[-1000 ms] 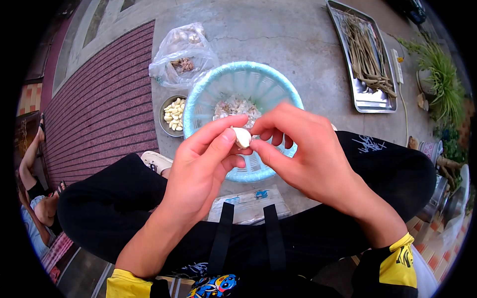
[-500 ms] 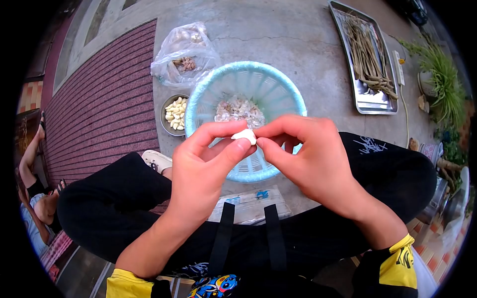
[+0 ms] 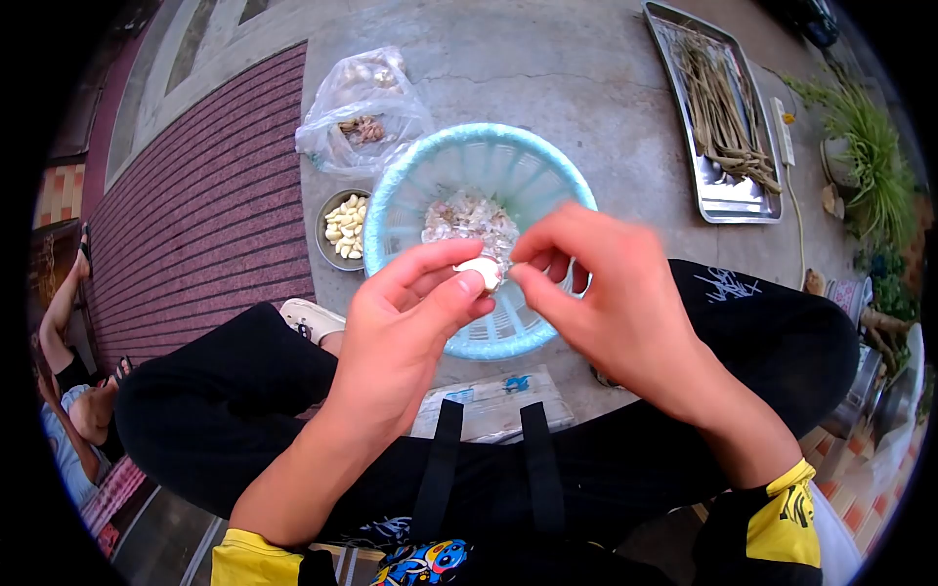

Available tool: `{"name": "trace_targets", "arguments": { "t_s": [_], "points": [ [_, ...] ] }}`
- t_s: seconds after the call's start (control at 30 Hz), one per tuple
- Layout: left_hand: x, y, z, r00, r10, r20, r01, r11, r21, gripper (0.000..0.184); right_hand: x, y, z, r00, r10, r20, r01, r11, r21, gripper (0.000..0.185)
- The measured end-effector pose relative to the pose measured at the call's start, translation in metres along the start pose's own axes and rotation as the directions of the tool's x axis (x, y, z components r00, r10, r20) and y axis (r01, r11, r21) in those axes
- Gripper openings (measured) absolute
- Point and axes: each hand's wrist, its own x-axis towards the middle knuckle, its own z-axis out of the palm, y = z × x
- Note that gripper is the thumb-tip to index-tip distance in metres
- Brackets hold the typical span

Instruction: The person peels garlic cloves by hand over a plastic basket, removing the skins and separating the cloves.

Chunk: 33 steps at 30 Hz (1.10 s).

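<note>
Between the thumb and forefinger of my left hand (image 3: 405, 308) is a white garlic clove (image 3: 481, 272). My right hand (image 3: 606, 298) is just to its right, thumb and forefinger pinched together. Whether a bit of skin is between those fingertips is too small to tell. Below both hands stands a light blue plastic basket (image 3: 399, 181), its far and near rims showing. Papery garlic skins (image 3: 474, 217) lie at its bottom. Left of the basket, a metal bowl (image 3: 322, 239) holds several peeled garlic cloves (image 3: 346, 227).
A clear plastic bag (image 3: 357, 88) with garlic bulbs lies behind the bowl. At the far right, a metal tray (image 3: 723, 207) bears dried stalks (image 3: 728, 117), near a potted plant (image 3: 874, 186). A flat plastic packet (image 3: 493, 402) lies before me. Another person's leg (image 3: 61, 303) shows at left.
My right hand has drawn slightly away from the clove, to the right and up, and its fingertips no longer touch it. The left hand keeps the clove in nearly the same place.
</note>
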Motion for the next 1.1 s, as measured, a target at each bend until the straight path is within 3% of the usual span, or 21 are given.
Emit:
{"name": "trace_targets", "arguments": {
  "t_s": [0.1,0.2,0.3,0.37,0.5,0.67,0.83,1.0,1.1],
  "points": [
    [0.001,-0.003,0.001,0.996,0.087,-0.012,-0.086,0.995,0.045,0.028,-0.003,-0.005,0.002,0.997,-0.025,0.067,0.017,0.993,0.116,0.008],
    [0.000,-0.006,0.002,0.987,0.147,-0.067,-0.140,0.985,0.096,0.026,-0.004,-0.008,0.001,0.996,0.010,0.092,-0.016,0.997,0.071,0.008],
    [0.000,-0.010,0.001,0.978,0.207,-0.039,-0.198,0.968,0.153,0.025,-0.006,-0.005,0.006,0.996,-0.081,0.025,0.081,0.997,-0.002,0.007],
    [0.000,-0.008,0.001,0.979,0.202,-0.021,-0.197,0.967,0.161,0.025,-0.007,-0.003,0.009,0.983,-0.183,-0.016,0.183,0.982,-0.046,0.006],
    [-0.001,-0.002,0.002,0.993,0.112,0.043,-0.117,0.982,0.147,0.025,-0.002,-0.001,0.004,0.978,-0.204,-0.031,0.197,0.968,-0.155,0.011],
    [0.001,-0.001,0.002,1.000,-0.006,0.024,0.006,1.000,0.000,0.025,-0.002,0.001,0.001,0.999,-0.006,0.050,0.008,0.999,-0.037,0.008],
    [0.003,-0.003,0.005,1.000,0.010,-0.014,-0.012,0.994,-0.107,0.025,-0.003,-0.006,-0.001,0.998,-0.030,0.063,0.027,0.998,0.051,0.009],
    [0.002,-0.009,0.003,0.991,0.127,-0.041,-0.124,0.990,0.074,0.021,-0.005,-0.006,0.003,0.999,-0.029,0.036,0.028,0.999,0.030,0.010],
    [0.001,-0.010,0.004,0.978,0.206,-0.035,-0.199,0.970,0.142,0.020,-0.008,0.000,0.010,0.992,-0.114,-0.052,0.115,0.993,0.024,0.009]
  ]
}}
